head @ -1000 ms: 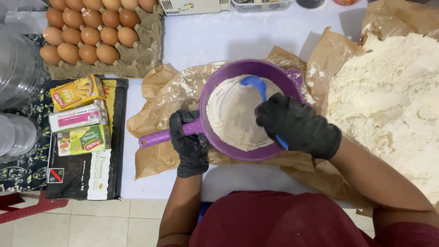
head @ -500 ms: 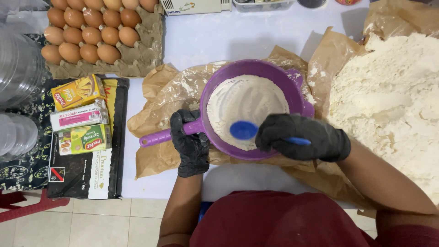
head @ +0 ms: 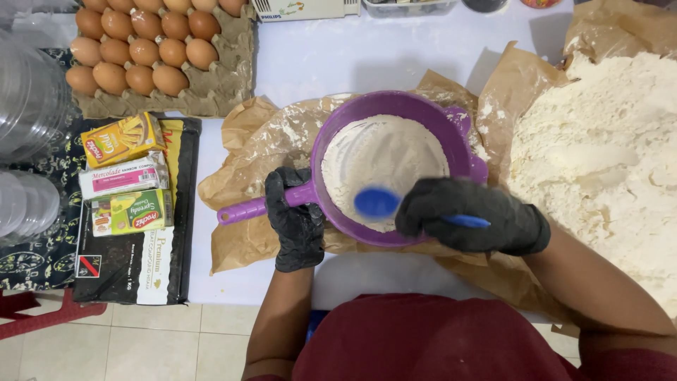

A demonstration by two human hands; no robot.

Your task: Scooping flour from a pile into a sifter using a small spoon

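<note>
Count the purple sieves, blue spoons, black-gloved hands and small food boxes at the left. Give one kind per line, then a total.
purple sieve: 1
blue spoon: 1
black-gloved hands: 2, left hand and right hand
small boxes: 3, yellow box, pink-and-white box, green box
Total: 7

One camera on my head looks straight down, close above my desk (head: 367, 56), my lap at the bottom edge, floor tiles (head: 141, 346) showing at lower left.

Black gloves, maroon shirt.
</note>
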